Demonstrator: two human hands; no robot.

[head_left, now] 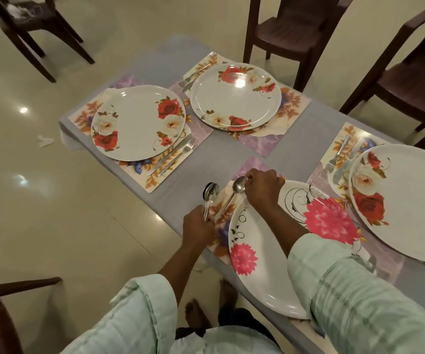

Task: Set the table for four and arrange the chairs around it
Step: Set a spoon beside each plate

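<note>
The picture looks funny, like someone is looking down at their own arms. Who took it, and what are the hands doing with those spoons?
A small camera sits on a person's head, so you see what they see: their own arms in pale green sleeves, reaching over a grey table. There is only this one picture, from above. On the table lie four flowery placemats, each with a round white plate. Three plates have red roses; the nearest white plate with pink flowers sits in front of the person. The left hand holds a bunch of shiny metal spoons. The right hand pinches a single metal spoon and is holding it over the placemat beside the pink plate. Dark brown chairs stand around, away from the table.
</note>
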